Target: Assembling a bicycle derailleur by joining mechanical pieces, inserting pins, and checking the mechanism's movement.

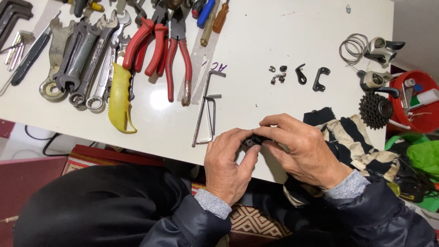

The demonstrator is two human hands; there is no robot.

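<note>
Both hands meet at the near edge of the white tabletop [283, 36], at about six o'clock in the view. The left hand [227, 161] and the right hand [299, 148] together pinch a small black part [250, 141], fingertips closed on it from either side (most of it is hidden by the fingers, so its shape cannot be told). Just beside the left hand, at about ten o'clock from it, lie three bent hex keys [208, 107]. At about twelve o'clock from the hands sit a few tiny screws [277, 74] and two black curved brackets [312, 76]. A striped black-and-cream cloth [350, 137] lies under the right wrist, at three o'clock. A toothed gear cluster [375, 110] rests near the red tub [418, 103]. Red-handled pliers [160, 45], wrenches [82, 59] and a yellow-handled tool [120, 98] spread across the ten-to-eleven o'clock corner.
</note>
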